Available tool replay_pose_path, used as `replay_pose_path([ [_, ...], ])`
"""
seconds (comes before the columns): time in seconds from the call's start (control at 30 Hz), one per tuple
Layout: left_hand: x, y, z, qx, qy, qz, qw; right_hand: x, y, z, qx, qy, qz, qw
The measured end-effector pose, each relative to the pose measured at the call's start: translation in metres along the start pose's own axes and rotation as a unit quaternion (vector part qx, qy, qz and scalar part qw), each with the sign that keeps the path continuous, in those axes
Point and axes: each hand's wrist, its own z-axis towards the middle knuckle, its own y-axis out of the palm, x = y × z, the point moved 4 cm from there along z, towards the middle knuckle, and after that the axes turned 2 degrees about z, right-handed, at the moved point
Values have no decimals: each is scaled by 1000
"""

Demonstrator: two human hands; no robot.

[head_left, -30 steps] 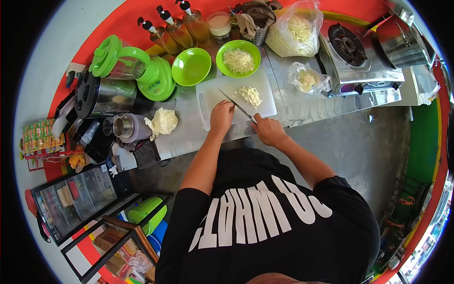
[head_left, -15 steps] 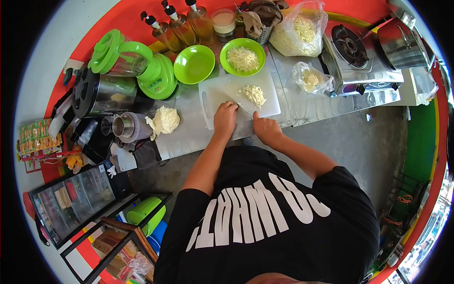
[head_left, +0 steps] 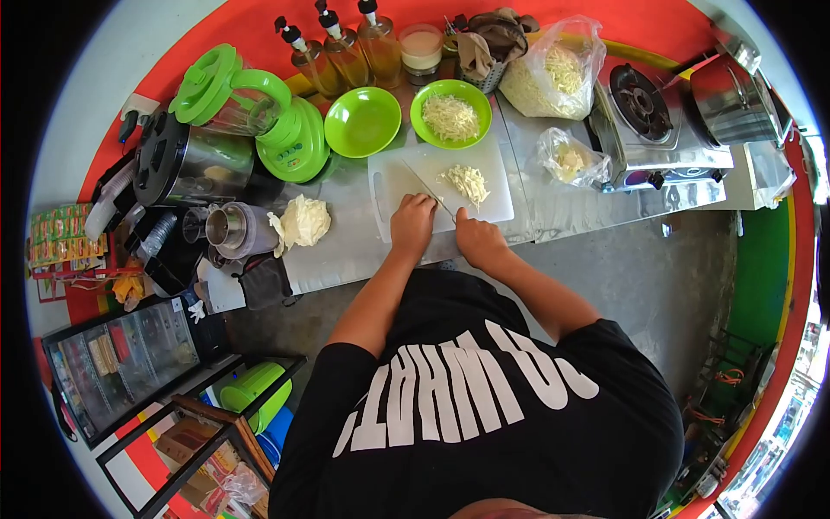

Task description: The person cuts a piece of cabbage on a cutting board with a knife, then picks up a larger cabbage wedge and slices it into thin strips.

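Note:
My right hand (head_left: 478, 240) is closed around the handle of a knife (head_left: 427, 187) at the near edge of a white cutting board (head_left: 391, 180). The thin blade points up and to the left across the board, passing close beside the fingertips of my left hand (head_left: 412, 223). Those left fingers are curled down at the board's near side; whatever they press or hold is hidden. A pile of shredded cabbage (head_left: 468, 185) lies on the board, right of the blade. Left of the board, a pale chunk of cabbage (head_left: 304, 221) rests on the metal counter (head_left: 337, 251).
Behind the board stand a green bowl (head_left: 362, 121) and another green bowl (head_left: 486, 111) holding pale shreds. A green blender (head_left: 294, 143) and pump bottles (head_left: 344, 57) are at the back left. Rightward are bagged shreds (head_left: 546, 82), a smaller bag (head_left: 571, 159) and a gas stove (head_left: 666, 160).
The view has shifted slightly. The knife blade now reaches farther up and left over the board, and my right hand sits a little closer to my left hand.

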Motion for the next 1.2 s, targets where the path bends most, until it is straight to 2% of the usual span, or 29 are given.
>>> replay_pose_path([
  [0.23,2,-2,1,13,13,12,1000,2,20,-3,-17,44,30,998],
  [0.3,0,-1,1,10,-17,-3,1000,1,17,2,15,25,20,999],
  [0.43,2,2,-2,35,-38,-22,998,-2,2,4,8,8,14,1000],
  [0.53,4,-1,-3,63,-71,-32,995,-4,6,1,-26,25,32,999],
  [0.6,2,-3,-3,63,-128,-42,989,-2,20,4,-24,51,48,997],
  [0.63,0,-3,-2,64,-132,-42,988,-2,23,8,-26,48,47,997],
  [0.7,-1,-2,-1,55,-117,-43,991,-5,20,16,32,9,18,999],
  [0.83,-1,-1,0,30,-114,-54,992,-9,8,22,46,-10,19,999],
  [0.93,-1,4,-3,51,-111,-64,990,-13,10,11,37,10,40,998],
  [1.0,-1,8,-5,76,-128,-72,986,-10,20,11,1,60,54,997],
  [1.2,-2,13,-12,103,-150,-145,973,-17,8,23,46,7,39,998],
])
